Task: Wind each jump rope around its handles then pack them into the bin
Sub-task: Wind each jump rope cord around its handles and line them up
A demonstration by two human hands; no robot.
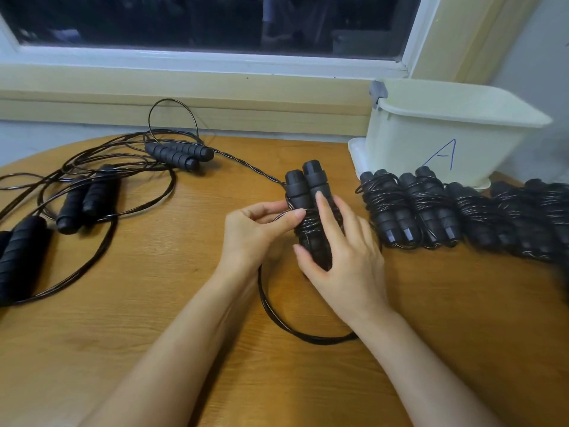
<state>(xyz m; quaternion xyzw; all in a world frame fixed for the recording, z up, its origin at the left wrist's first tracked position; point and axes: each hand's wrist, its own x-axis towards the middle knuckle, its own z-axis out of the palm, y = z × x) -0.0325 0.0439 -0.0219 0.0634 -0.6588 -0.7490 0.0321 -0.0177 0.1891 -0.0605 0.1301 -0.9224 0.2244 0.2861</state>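
Note:
A pair of black jump-rope handles (308, 192) lies side by side at the table's centre, with black cord wound several times round the middle. My right hand (345, 257) grips the handles from the right, fingers over the wound part. My left hand (258, 229) pinches the cord against the handles' left side. A loose loop of the cord (289, 328) curves on the table below my hands. Several wound ropes (431, 211) lie in a row to the right. The cream bin (446, 131), marked "A", stands behind them.
Three unwound ropes with their handles (178, 154) lie tangled on the left of the wooden table (154, 334). A twisted cord (246, 167) runs from them toward the held handles. A window sill lies behind the table.

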